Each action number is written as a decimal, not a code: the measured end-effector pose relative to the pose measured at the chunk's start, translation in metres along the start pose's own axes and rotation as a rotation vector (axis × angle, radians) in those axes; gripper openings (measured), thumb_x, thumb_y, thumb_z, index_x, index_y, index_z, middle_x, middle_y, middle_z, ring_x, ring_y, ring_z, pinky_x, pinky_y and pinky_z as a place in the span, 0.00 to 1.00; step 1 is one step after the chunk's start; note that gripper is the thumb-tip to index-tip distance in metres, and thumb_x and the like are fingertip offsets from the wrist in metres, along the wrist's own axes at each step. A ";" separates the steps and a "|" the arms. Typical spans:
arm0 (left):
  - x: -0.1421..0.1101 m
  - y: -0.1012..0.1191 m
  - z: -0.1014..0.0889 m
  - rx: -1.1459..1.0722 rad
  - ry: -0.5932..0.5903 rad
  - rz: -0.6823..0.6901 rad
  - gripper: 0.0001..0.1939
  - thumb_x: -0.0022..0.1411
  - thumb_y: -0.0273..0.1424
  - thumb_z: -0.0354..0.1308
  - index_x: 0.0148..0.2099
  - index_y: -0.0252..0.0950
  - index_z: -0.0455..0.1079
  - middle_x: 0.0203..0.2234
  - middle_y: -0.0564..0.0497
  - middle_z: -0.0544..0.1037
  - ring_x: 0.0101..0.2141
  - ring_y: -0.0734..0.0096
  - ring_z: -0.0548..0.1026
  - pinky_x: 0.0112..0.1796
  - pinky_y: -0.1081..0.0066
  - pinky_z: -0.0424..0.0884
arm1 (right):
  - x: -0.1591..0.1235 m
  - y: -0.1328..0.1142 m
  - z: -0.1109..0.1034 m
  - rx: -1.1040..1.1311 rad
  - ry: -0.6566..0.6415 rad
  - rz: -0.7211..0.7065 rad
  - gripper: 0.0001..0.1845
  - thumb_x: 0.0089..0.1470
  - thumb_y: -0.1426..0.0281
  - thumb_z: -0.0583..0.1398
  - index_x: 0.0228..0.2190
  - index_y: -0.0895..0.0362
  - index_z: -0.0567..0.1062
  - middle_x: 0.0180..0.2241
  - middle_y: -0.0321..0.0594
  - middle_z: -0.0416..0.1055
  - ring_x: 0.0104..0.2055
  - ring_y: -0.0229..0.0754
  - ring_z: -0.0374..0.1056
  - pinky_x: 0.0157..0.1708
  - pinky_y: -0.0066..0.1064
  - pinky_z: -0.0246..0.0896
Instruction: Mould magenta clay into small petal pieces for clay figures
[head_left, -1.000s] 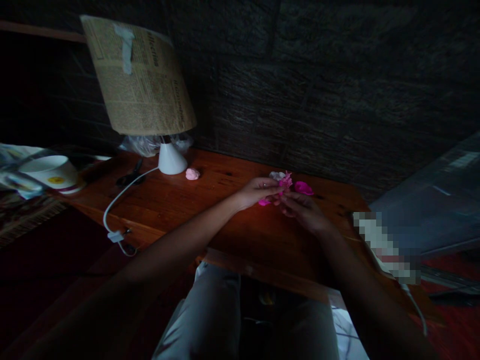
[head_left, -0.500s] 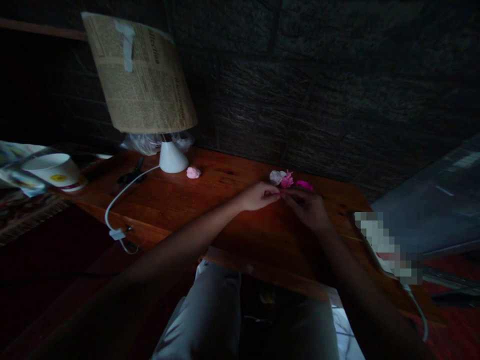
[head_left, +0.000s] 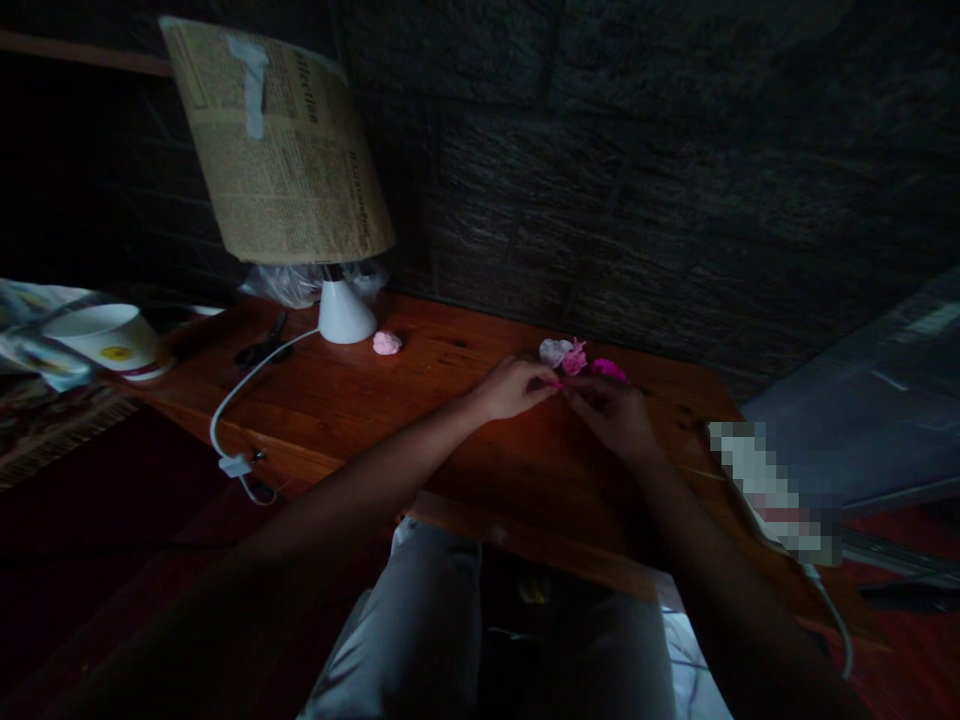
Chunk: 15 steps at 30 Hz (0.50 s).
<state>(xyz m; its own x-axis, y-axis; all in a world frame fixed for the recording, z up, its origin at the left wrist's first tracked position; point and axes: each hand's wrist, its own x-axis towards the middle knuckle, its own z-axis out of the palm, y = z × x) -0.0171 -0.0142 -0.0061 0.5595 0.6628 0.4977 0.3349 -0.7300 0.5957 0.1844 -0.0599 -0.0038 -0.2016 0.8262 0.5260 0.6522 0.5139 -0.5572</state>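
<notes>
Pink bit (head_left: 559,384): pinched at the fingertips, above the counter (head_left: 450,440); too small and dim to make out its long axis.
Bit to hands: directly between them, at the tips of both, to the right of the left palm and to the left of the right palm; neither hand is clearly nearer.
Left hand (head_left: 517,387): thumb and forefinger closed on the bit, palm turned inward, forearm reaching in from the lower left.
Right hand (head_left: 616,410): fingertips bent in and meeting the bit from the other side; whether they grip it or only press, I cannot tell. Forearm comes up from the lower right, wrist angled left.
Flower (head_left: 575,358): pink, ruffled, just beyond the fingertips, beside a pale lump (head_left: 553,351).
Magenta piece (head_left: 608,370): just behind the right hand, partly hidden by it.
Pink lump (head_left: 387,343): well apart to the left, near the lamp (head_left: 346,318).
</notes>
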 end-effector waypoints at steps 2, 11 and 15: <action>0.000 0.000 0.000 0.024 -0.008 0.018 0.08 0.65 0.29 0.58 0.42 0.34 0.79 0.35 0.47 0.83 0.34 0.70 0.77 0.39 0.72 0.69 | 0.000 0.000 0.000 -0.032 -0.013 -0.023 0.14 0.57 0.61 0.62 0.38 0.55 0.83 0.32 0.43 0.81 0.26 0.42 0.71 0.29 0.33 0.66; -0.001 0.000 -0.001 0.093 -0.037 0.072 0.10 0.67 0.29 0.56 0.43 0.34 0.78 0.37 0.45 0.82 0.38 0.66 0.77 0.40 0.70 0.68 | 0.001 -0.007 -0.002 -0.137 -0.041 -0.081 0.11 0.56 0.65 0.60 0.35 0.55 0.82 0.31 0.43 0.81 0.26 0.44 0.73 0.30 0.34 0.67; -0.001 -0.001 -0.001 0.067 -0.053 0.102 0.10 0.67 0.30 0.56 0.42 0.35 0.78 0.37 0.45 0.82 0.39 0.66 0.77 0.41 0.69 0.68 | 0.001 -0.008 -0.003 -0.150 -0.046 -0.074 0.08 0.54 0.67 0.61 0.33 0.55 0.81 0.30 0.42 0.81 0.27 0.44 0.73 0.31 0.35 0.67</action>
<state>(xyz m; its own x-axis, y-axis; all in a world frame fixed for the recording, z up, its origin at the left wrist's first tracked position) -0.0182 -0.0138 -0.0064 0.6315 0.5764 0.5186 0.3234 -0.8037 0.4995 0.1807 -0.0641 0.0030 -0.2839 0.7987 0.5305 0.7354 0.5364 -0.4141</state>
